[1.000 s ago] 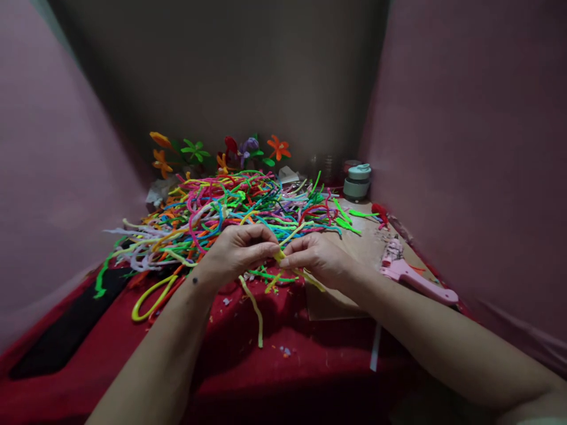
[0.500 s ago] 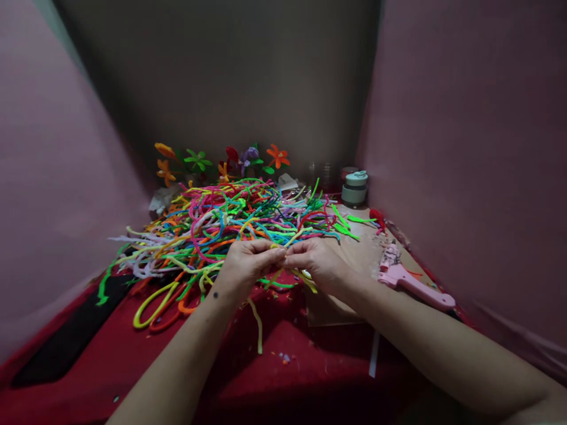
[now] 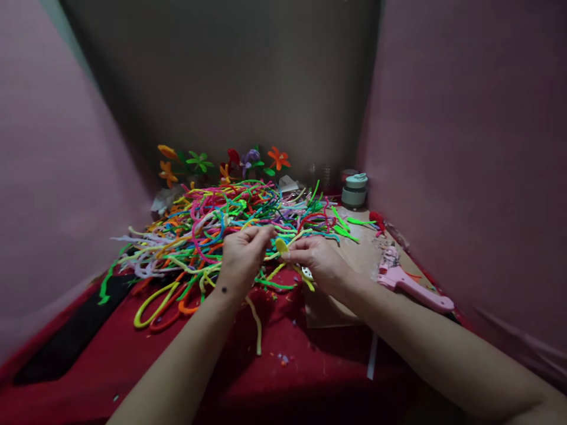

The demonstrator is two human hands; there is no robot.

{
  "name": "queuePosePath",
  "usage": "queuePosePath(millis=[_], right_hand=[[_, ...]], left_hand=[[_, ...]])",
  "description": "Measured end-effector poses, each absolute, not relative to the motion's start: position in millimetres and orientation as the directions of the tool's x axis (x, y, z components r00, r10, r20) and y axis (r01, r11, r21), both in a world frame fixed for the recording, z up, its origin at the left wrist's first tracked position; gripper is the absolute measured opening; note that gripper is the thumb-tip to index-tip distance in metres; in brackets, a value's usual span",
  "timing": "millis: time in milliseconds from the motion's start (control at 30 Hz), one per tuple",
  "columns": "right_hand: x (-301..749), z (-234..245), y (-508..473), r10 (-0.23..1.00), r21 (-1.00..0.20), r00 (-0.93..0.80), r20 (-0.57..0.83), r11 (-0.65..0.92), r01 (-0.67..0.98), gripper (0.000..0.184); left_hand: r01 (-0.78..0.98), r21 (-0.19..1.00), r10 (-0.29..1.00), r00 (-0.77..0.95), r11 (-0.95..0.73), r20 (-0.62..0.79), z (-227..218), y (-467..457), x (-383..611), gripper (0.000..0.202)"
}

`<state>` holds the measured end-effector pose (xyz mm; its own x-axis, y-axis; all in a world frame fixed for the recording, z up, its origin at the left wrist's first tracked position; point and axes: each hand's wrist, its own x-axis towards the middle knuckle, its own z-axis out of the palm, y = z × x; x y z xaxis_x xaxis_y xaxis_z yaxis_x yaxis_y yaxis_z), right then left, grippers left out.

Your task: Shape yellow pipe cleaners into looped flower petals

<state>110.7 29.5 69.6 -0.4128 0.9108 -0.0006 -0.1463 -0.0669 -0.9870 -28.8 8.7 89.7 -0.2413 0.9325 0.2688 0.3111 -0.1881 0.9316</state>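
Observation:
My right hand (image 3: 319, 258) pinches a small yellow pipe-cleaner loop (image 3: 282, 246), which stands up from the fingertips. Just to its left, my left hand (image 3: 245, 251) is closed, thumb against bent fingers, slightly higher than the loop and apart from it. Whatever its fingertips hold, if anything, is hidden. Behind and around both hands spreads a tangled pile of pipe cleaners (image 3: 234, 206) in many colours. A yellow strand (image 3: 277, 271) and other yellow ends lie below the right fingers.
A pink glue gun (image 3: 416, 287) lies on brown cardboard (image 3: 336, 307) at right. Behind it stands a lidded cup (image 3: 354, 190). Pipe-cleaner flowers (image 3: 278, 157) rise behind the pile. A black strip (image 3: 71, 336) crosses the red cloth (image 3: 146, 378). Pink sheets flank both sides.
My left hand has moved up and left, away from the right fingertips. The yellow loop now shows clearly in my right hand, which has barely moved.

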Motion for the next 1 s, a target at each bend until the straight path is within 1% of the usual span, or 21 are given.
queuePosePath(millis=[67, 100, 167, 233, 367, 533, 667, 800, 1000], right_hand=[[112, 70, 31, 0.921, -0.983, -0.389, -0.003, -0.074, -0.166, 0.017], [112, 69, 32, 0.924, -0.979, -0.383, 0.0, -0.079, -0.19, 0.017], [113, 66, 35, 0.926, -0.966, -0.377, 0.008, -0.09, -0.241, 0.017], [113, 64, 37, 0.924, -0.958, -0.382, 0.013, -0.097, -0.268, 0.016], [115, 63, 39, 0.909, -0.956, -0.416, 0.028, -0.098, -0.278, 0.014], [117, 64, 42, 0.884, -0.976, -0.466, 0.016, -0.088, -0.2, 0.009], [118, 64, 43, 0.852, -0.974, -0.523, 0.021, -0.099, -0.202, 0.004], [117, 66, 41, 0.848, -0.976, -0.53, -0.004, -0.12, -0.183, 0.006], [117, 66, 40, 0.87, -0.984, -0.492, -0.027, -0.111, -0.141, 0.009]], left_hand=[[0.253, 0.956, 0.947, -0.242, -0.151, 0.213, 91, 8, -33, 0.024], [0.261, 0.957, 0.964, -0.197, -0.125, 0.18, 91, 7, -35, 0.024], [0.317, 0.945, 0.993, -0.06, -0.075, 0.098, 90, 4, -36, 0.024], [0.383, 0.921, 0.997, 0.034, -0.074, 0.066, 89, 1, -35, 0.024], [0.466, 0.874, 0.991, 0.042, -0.135, 0.13, 88, -2, -31, 0.024], [0.414, 0.902, 0.992, 0.03, -0.127, 0.126, 91, -3, -32, 0.024], [0.437, 0.891, 0.992, 0.035, -0.126, 0.123, 90, -2, -36, 0.022], [0.443, 0.887, 0.992, 0.056, -0.128, 0.115, 87, -1, -37, 0.02], [0.354, 0.923, 0.989, 0.058, -0.151, 0.139, 87, -2, -37, 0.02]])
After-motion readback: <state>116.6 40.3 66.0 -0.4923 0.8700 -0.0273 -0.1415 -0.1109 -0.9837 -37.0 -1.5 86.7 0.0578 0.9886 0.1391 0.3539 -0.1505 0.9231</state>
